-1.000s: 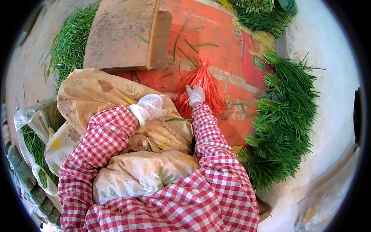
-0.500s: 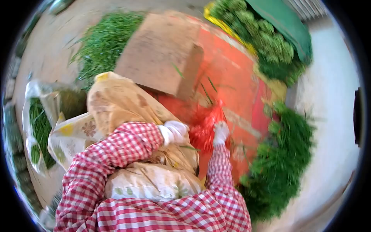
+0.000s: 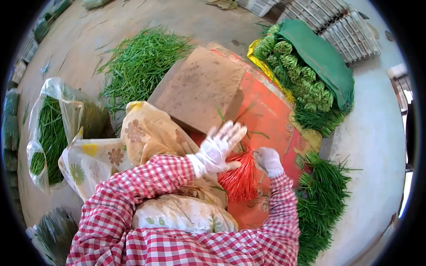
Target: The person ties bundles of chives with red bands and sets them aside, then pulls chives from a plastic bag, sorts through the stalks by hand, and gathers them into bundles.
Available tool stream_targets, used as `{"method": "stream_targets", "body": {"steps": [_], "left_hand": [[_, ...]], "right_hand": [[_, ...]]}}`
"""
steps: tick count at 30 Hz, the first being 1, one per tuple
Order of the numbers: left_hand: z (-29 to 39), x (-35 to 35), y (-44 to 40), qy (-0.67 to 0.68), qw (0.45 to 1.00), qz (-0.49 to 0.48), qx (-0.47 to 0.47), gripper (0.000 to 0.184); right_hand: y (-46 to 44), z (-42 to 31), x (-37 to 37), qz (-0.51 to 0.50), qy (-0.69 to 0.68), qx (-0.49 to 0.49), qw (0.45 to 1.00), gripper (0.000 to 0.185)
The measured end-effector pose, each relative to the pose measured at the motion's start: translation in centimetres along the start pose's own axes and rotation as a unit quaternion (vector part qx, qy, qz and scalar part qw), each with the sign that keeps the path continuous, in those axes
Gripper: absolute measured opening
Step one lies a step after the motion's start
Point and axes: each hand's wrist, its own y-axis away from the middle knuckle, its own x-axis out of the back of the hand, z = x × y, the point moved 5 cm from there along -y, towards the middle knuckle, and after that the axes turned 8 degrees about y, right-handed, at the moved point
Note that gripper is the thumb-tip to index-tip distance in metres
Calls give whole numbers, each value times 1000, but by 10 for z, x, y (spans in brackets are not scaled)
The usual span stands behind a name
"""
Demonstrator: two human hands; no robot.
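Note:
A bunch of red plastic string lies on the red printed sheet in front of me, its strands fanned toward my body. My left hand, in a white glove, is over the bunch's left upper side with fingers spread, holding nothing visible. At the bunch's right upper edge, my right hand, also gloved, is closed with its fingertips against the red strands. Part of the bunch's upper end is hidden by the hands. A few loose green blades lie just beyond the hands.
A brown block stands on the sheet's far left. Loose green stalks pile beyond it. Tied green bunches lie at right, others under a green cover. A clear bag stands left; flowered cloth covers my lap.
My left hand has moved right from the cloth to the red string and opened. My right hand has shifted slightly right, to the bunch's edge. The view has tilted a little.

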Motion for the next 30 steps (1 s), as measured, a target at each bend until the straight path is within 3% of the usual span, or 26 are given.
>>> {"method": "stream_targets", "body": {"steps": [2, 4, 5, 6, 7, 8, 9, 10, 11, 12, 14, 16, 18, 20, 21, 22, 24, 26, 30], "left_hand": [[1, 36, -9, -67, 998, 19, 13, 95], [-9, 49, -12, 0, 998, -3, 59, 103], [-25, 46, -11, 62, 997, -5, 50, 99], [-49, 32, -10, 132, 990, -16, 38, 96], [-78, 5, -2, 458, 884, -22, 93, 78], [-106, -6, 7, 494, 857, -4, 147, 55], [-102, 19, 19, 507, 803, -42, 311, 34], [-117, 34, 27, 489, 812, -27, 318, 23], [-106, 41, 16, 551, 776, -12, 305, 23], [-106, 44, 13, 548, 776, -14, 311, 23], [-131, 73, -8, 497, 811, 95, 292, 25], [-143, 100, -39, 496, 827, 112, 240, 26], [-126, 124, -57, 457, 846, 171, 215, 25], [-136, 116, -55, 493, 821, 199, 208, 27], [-150, 107, -49, 514, 800, 207, 232, 20], [-164, 91, -41, 524, 777, 225, 268, 20], [-188, 62, -19, 423, 802, 191, 376, 23], [-211, 38, 0, 161, 891, 91, 414, 30], [-189, 28, 15, 87, 902, -53, 419, 36]], "right_hand": [[-11, -48, 68, 37, -36, 133, 990, 24], [-15, -84, 109, 109, 38, 225, 967, 16], [-20, -95, 121, 182, -9, 256, 949, 12], [-28, -96, 133, 168, -144, 193, 956, 11], [-43, -104, 125, 234, -28, 224, 946, 8], [-54, -116, 135, 198, -23, 221, 955, 8], [-71, -131, 127, 252, 30, 261, 931, 8], [-94, -148, 128, 259, 85, 274, 922, 8], [-108, -140, 133, 266, 111, 262, 921, 8], [-121, -141, 139, 275, 130, 268, 914, 9], [-152, -145, 176, 355, 140, 248, 890, 9], [-173, -144, 214, 461, 167, 196, 849, 7], [-190, -142, 235, 466, 64, 174, 865, 16], [-212, -139, 215, 582, 4, 223, 782, 32], [-242, -139, 184, 486, -9, 202, 850, 42], [-242, -143, 165, 491, -32, 229, 840, 43], [-265, -146, 101, 420, -16, 231, 877, 37], [-276, -151, 57, 358, -1, 218, 908, 31], [-270, -152, 50, 393, 32, 209, 895, 22]]}}
